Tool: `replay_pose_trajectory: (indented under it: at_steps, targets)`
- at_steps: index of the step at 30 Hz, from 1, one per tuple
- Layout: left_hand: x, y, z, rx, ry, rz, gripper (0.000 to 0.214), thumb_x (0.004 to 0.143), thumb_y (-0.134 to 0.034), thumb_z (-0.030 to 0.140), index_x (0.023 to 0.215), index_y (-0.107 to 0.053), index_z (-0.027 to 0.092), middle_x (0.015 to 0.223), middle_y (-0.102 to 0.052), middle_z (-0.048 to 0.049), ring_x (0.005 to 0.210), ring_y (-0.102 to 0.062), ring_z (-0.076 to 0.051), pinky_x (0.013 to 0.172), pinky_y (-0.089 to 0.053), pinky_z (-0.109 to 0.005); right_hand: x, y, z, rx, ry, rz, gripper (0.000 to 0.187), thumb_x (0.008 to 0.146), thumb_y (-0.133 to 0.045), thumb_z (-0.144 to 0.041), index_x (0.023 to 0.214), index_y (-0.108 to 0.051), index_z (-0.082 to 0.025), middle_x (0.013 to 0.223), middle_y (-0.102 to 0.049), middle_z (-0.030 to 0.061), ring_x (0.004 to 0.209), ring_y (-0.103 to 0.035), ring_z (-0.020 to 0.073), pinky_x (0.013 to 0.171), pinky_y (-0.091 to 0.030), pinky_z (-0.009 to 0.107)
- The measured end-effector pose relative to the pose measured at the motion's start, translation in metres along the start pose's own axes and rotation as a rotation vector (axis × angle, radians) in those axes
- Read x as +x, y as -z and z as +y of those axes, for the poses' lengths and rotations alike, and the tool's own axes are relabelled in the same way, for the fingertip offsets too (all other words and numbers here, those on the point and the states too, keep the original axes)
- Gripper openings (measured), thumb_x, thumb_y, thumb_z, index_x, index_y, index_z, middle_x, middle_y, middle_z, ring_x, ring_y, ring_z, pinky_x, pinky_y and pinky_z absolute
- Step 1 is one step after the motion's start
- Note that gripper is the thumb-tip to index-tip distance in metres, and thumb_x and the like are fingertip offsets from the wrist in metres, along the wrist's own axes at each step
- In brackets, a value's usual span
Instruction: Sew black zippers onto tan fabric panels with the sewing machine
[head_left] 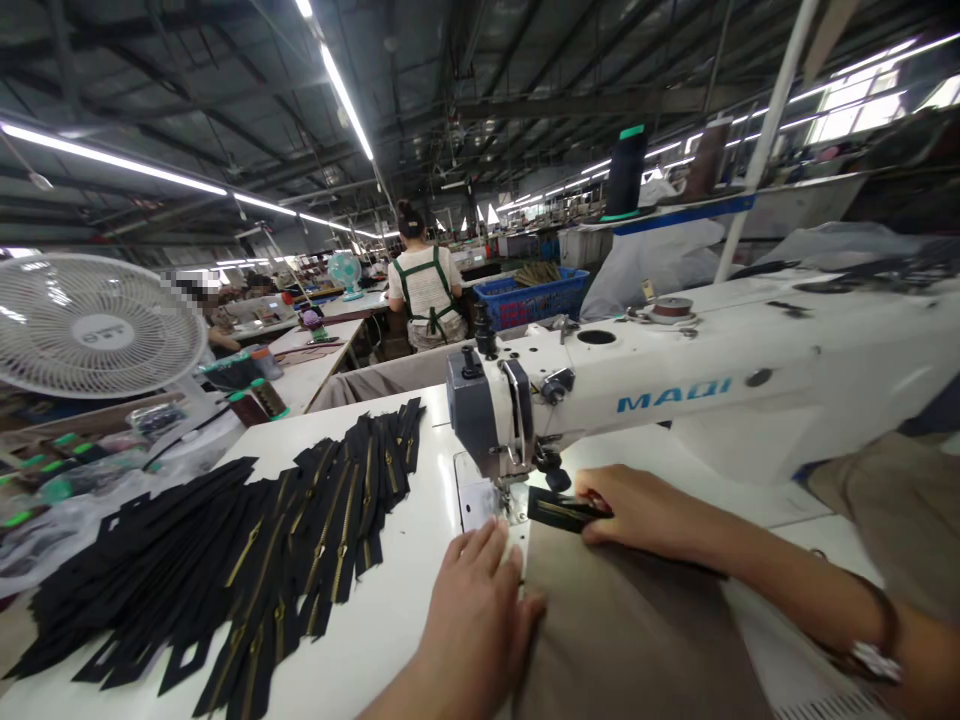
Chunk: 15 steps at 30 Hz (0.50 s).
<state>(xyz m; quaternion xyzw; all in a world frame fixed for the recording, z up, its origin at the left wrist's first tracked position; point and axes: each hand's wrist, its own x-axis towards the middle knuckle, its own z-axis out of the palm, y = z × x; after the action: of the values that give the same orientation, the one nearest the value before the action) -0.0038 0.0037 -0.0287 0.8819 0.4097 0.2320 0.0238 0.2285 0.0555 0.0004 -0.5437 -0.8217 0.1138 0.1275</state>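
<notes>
Zipper (564, 512) under right hand (637, 512), beside needle.

Matt brown woven cloth (637, 620) lies on a smooth, glossy white table (390, 620), beside black fabric zippers (247, 560) with shiny brass-coloured metal teeth and a sewing machine (675, 390) in glossy white enamel.

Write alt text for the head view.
Two bare hands work at a white sewing machine: the left hand flattens brown fabric, the right hand holds a black zipper near the needle. More black zippers lie left.
</notes>
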Motion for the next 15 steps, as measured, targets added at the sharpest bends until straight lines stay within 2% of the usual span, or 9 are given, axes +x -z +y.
replay_pose_trajectory:
  at_steps: [2,3,5,7,9,12,15]
  targets:
    - [-0.016,0.009,0.007,-0.066,0.0,0.061,0.029,0.081,-0.062,0.019,0.11,-0.06,0.019,0.114,-0.065,-0.011,0.105,-0.06,-0.028,0.087,-0.051,-0.045,-0.033,-0.003,-0.011,0.014,0.074,0.009,0.009,0.072,-0.063,-0.018,0.07,-0.055,-0.019,0.066,-0.059,-0.0018,0.06,-0.054,0.0136,0.053,-0.032,0.022]
    - [-0.025,0.014,0.011,-0.089,0.018,0.105,0.034,0.081,-0.063,0.019,0.114,-0.056,0.02,0.112,-0.065,-0.0107,0.102,-0.061,-0.026,0.085,-0.051,-0.043,-0.05,-0.006,-0.019,0.012,0.144,0.062,0.008,0.075,-0.057,-0.013,0.07,-0.054,-0.019,0.067,-0.058,-0.0017,0.06,-0.053,0.0133,0.054,-0.032,0.023]
    - [-0.043,0.022,0.02,-0.115,0.042,0.167,0.048,0.081,-0.065,0.021,0.125,-0.047,0.02,0.114,-0.062,-0.0122,0.103,-0.059,-0.026,0.087,-0.05,-0.044,-0.083,-0.016,-0.036,-0.029,0.326,0.266,0.017,0.08,-0.046,-0.005,0.07,-0.052,-0.018,0.066,-0.056,-0.0004,0.059,-0.051,0.0135,0.054,-0.033,0.025]
    - [-0.06,0.029,0.031,-0.138,0.022,0.157,0.056,0.08,-0.063,0.018,0.131,-0.041,0.022,0.12,-0.057,-0.013,0.11,-0.054,-0.028,0.093,-0.045,-0.047,-0.109,-0.024,-0.052,-0.1,0.505,0.493,0.024,0.085,-0.039,-0.003,0.073,-0.054,-0.018,0.066,-0.057,0.0013,0.059,-0.051,0.0142,0.056,-0.036,0.027]
    - [-0.074,0.034,0.042,-0.157,-0.021,0.135,0.06,0.078,-0.057,0.011,0.134,-0.038,0.023,0.124,-0.054,-0.0126,0.116,-0.05,-0.027,0.099,-0.038,-0.049,-0.126,-0.03,-0.068,-0.155,0.616,0.64,0.027,0.09,-0.036,-0.004,0.076,-0.056,-0.016,0.068,-0.06,0.0027,0.062,-0.053,0.0147,0.061,-0.04,0.028]
    - [-0.09,0.039,0.058,-0.151,-0.061,0.173,0.063,0.075,-0.049,0.006,0.134,-0.037,0.022,0.124,-0.056,-0.0121,0.118,-0.05,-0.025,0.102,-0.034,-0.049,-0.139,-0.036,-0.091,-0.156,0.658,0.707,0.027,0.091,-0.039,-0.004,0.075,-0.057,-0.017,0.065,-0.061,0.0021,0.061,-0.054,0.0145,0.062,-0.042,0.029]
    - [-0.107,0.046,0.071,-0.153,-0.143,0.246,0.046,0.081,-0.044,0.008,0.124,-0.049,0.024,0.114,-0.065,-0.0076,0.113,-0.056,-0.022,0.103,-0.034,-0.046,-0.147,-0.041,-0.108,-0.1,0.688,0.712,0.027,0.091,-0.041,-0.005,0.074,-0.058,-0.018,0.064,-0.061,0.0015,0.06,-0.055,0.014,0.061,-0.043,0.029]
